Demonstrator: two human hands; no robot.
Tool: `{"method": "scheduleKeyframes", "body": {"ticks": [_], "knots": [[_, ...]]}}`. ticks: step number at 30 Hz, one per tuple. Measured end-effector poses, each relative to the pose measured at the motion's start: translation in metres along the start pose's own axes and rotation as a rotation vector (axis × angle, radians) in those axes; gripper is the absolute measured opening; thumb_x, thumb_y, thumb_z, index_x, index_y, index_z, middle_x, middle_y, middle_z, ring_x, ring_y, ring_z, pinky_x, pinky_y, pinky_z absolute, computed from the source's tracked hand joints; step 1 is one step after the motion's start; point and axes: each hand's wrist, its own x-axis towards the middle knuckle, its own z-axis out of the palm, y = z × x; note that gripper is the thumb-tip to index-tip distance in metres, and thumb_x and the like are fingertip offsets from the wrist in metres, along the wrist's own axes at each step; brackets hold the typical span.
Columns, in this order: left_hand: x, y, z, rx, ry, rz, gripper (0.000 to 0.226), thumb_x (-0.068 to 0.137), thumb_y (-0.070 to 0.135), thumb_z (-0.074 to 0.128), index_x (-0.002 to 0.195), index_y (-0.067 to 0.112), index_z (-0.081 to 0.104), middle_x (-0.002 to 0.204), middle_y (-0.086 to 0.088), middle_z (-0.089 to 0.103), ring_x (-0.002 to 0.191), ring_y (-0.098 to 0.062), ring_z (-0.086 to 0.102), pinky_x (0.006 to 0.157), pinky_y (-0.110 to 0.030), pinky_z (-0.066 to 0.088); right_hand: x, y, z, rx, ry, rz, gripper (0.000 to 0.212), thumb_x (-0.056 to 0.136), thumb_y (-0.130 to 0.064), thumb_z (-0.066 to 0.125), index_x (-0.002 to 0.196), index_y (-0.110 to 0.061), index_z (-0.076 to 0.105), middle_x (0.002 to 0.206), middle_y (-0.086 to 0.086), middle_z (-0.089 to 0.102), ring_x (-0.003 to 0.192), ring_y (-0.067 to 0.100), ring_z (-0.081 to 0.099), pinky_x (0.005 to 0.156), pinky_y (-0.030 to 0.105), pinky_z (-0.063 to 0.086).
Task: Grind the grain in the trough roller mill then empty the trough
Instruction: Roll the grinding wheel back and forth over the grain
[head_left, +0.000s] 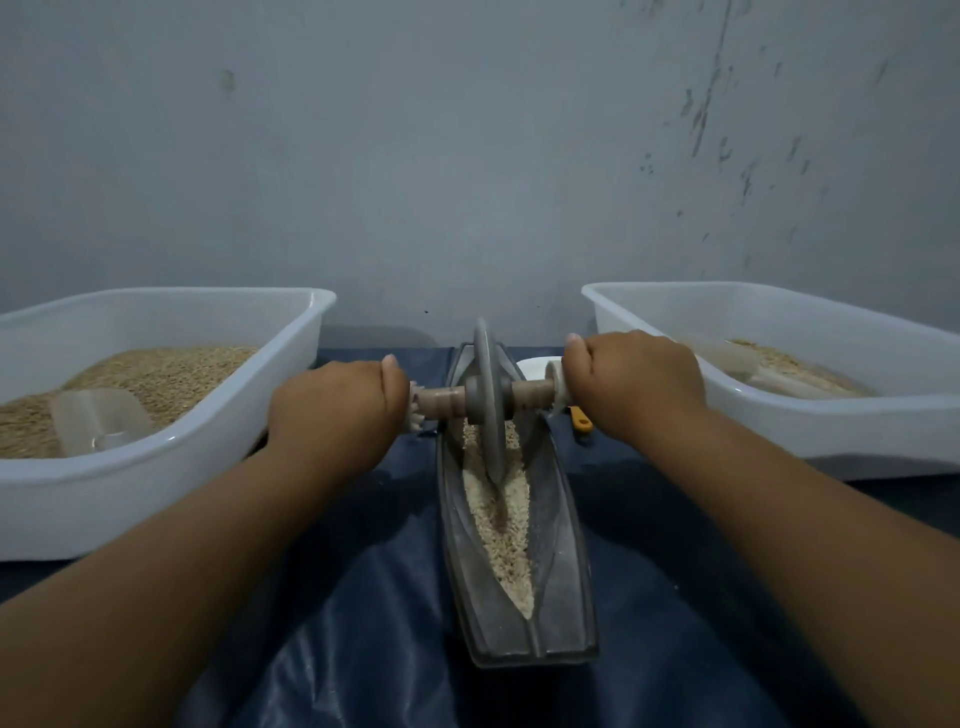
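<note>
1. I am gripping the axle (441, 400) with both hands: left hand (337, 410) and right hand (631, 382), fingers clenched around its 2 ends.
2. The wheel (485, 400) is sitting in the trough (563, 587), which is lying mid-table on the blue sheet (363, 597), toward its far end.
3. I am judging even downward pressure and level hands best, rolling through the grain (506, 540) without riding over the rims.

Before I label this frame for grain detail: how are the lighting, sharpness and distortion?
Head view: dim, bluish light; wide-angle bending curves the left tub and right tub rims; grain in the trough reads as texture, not kernels; soft sheen on the blue sheet; both hands look fairly sharp.
</note>
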Motion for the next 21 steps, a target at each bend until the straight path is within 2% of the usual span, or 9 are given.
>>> {"method": "scheduleKeyframes", "body": {"ticks": [5,7,8,10,12,13,15,18,21], "knots": [[-0.018,-0.003,-0.01,-0.028,-0.026,0.069,0.062,0.091,0.025,0.056,0.14,0.0,0.027,0.11,-0.009,0.059,0.087,-0.025,0.061,0.063,-0.034,0.046,-0.011,0.004,-0.012,-0.035,-0.074,-0.024,0.048,0.097,-0.041,0.023,0.058,-0.021,0.045,0.057,-0.004,0.044,0.052,0.011,0.036,0.048,0.027,0.02],[-0.035,-0.01,-0.027,-0.136,-0.038,0.166,0.074,0.062,0.017,0.084,0.121,-0.01,0.05,0.081,-0.017,0.063,0.059,-0.031,0.06,0.047,-0.038,0.051,-0.026,0.008,-0.026,-0.046,-0.146,-0.047,0.047,0.097,-0.042,0.024,0.063,-0.021,0.048,0.061,-0.002,0.047,0.055,0.011,0.039,0.049,0.028,0.022],[-0.042,-0.012,-0.032,-0.208,0.045,0.199,0.069,0.049,0.013,0.089,0.106,-0.01,0.057,0.066,-0.017,0.059,0.047,-0.032,0.055,0.039,-0.039,0.049,-0.035,0.01,-0.035,-0.045,-0.18,-0.053,0.047,0.097,-0.044,0.023,0.065,-0.021,0.05,0.063,-0.001,0.049,0.057,0.012,0.042,0.049,0.028,0.025],[-0.054,-0.017,-0.045,-0.372,0.146,0.139,0.03,0.067,0.023,0.078,0.078,0.004,0.058,0.05,-0.007,0.045,0.037,-0.023,0.04,0.034,-0.033,0.043,-0.048,0.013,-0.056,-0.035,-0.256,-0.044,0.051,0.095,-0.049,0.022,0.063,-0.021,0.051,0.063,-0.001,0.052,0.059,0.014,0.048,0.051,0.03,0.03],[-0.057,-0.018,-0.053,-0.388,0.22,0.123,0.028,0.092,0.026,0.044,0.069,0.011,0.051,0.049,0.001,0.035,0.039,-0.015,0.028,0.036,-0.023,0.03,-0.052,0.014,-0.071,-0.005,-0.322,-0.019,0.056,0.09,-0.055,0.018,0.06,-0.021,0.052,0.059,-0.001,0.053,0.059,0.014,0.051,0.051,0.031,0.033],[-0.058,-0.018,-0.057,-0.338,0.24,0.154,0.027,0.091,0.022,0.04,0.071,0.009,0.053,0.05,0.0,0.035,0.041,-0.014,0.027,0.039,-0.019,0.025,-0.051,0.014,-0.072,0.004,-0.347,-0.008,0.057,0.09,-0.055,0.018,0.06,-0.021,0.052,0.059,-0.001,0.053,0.059,0.014,0.052,0.051,0.031,0.033],[-0.053,-0.016,-0.046,-0.31,0.228,0.172,0.012,0.078,0.013,0.058,0.081,0.002,0.056,0.051,-0.007,0.044,0.039,-0.017,0.034,0.038,-0.02,0.03,-0.048,0.012,-0.062,-0.022,-0.32,-0.003,0.054,0.094,-0.05,0.02,0.064,-0.02,0.053,0.064,0.0,0.054,0.06,0.015,0.05,0.051,0.03,0.031],[-0.033,-0.009,-0.02,-0.145,0.071,0.125,0.06,0.054,0.007,0.084,0.105,-0.012,0.058,0.064,-0.019,0.058,0.045,-0.033,0.054,0.039,-0.035,0.045,-0.034,0.008,-0.03,-0.082,-0.128,-0.023,0.046,0.098,-0.04,0.024,0.074,-0.018,0.056,0.07,0.002,0.053,0.065,0.024,0.048,0.056,0.031,0.034],[-0.009,-0.001,-0.003,0.001,0.053,0.011,0.055,0.087,0.021,0.06,0.134,-0.001,0.04,0.097,-0.011,0.063,0.076,-0.029,0.062,0.057,-0.035,0.047,-0.004,0.005,-0.005,0.012,-0.113,0.064,0.05,0.097,-0.039,0.022,0.065,-0.017,0.053,0.063,-0.001,0.047,0.058,0.019,0.044,0.053,0.03,0.026]]}}
